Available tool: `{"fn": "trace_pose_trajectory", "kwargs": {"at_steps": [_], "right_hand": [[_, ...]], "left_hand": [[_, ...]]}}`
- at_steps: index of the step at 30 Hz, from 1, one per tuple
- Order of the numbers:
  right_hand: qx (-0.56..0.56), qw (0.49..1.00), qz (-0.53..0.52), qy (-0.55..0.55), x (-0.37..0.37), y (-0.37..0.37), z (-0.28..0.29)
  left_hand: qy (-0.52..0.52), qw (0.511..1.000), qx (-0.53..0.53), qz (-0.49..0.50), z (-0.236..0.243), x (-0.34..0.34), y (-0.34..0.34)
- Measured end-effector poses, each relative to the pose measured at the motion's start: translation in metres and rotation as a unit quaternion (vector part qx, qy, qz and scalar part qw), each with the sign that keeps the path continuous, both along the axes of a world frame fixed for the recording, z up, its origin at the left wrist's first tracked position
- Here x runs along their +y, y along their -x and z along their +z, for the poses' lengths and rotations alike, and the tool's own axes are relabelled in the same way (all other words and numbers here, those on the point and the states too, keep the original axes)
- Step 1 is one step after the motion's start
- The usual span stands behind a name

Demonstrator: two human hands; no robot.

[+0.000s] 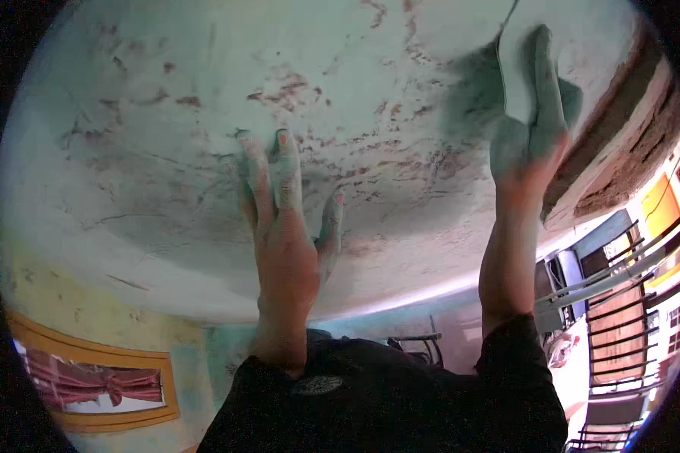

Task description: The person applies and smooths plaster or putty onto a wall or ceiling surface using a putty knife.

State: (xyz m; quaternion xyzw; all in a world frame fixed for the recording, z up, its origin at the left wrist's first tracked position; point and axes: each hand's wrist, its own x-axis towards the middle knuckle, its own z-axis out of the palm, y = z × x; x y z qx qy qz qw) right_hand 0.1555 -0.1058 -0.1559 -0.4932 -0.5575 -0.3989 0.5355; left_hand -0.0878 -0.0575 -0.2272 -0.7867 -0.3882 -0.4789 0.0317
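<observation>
A pale mint plastered surface [181,158], flecked and cracked with brown patches, spreads overhead across the upper view. My left hand [283,226] is raised to it, coated in pale powder, fingers apart and holding nothing I can see; whether the fingertips touch is unclear. At the upper right my right hand [525,151], also powdery, is closed on a flat, pale grey plastering tool [517,87], held against or very near the surface with a dark shadow beside it.
A broken brown plaster edge [619,174] runs along the right. An orange-framed window [166,385] with a pink curtain [98,381] is at lower left. Dark metal railings [619,332] and pale pipes are at right. My dark shirt [400,408] fills the bottom middle.
</observation>
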Motion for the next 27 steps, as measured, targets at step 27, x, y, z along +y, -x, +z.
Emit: {"fn": "trace_pose_trajectory", "kwargs": {"at_steps": [27], "right_hand": [[-0.071, 0.997, 0.027, -0.030, 0.001, -0.007, -0.019]], "left_hand": [[-0.013, 1.000, -0.026, -0.008, -0.007, 0.001, -0.005]]}}
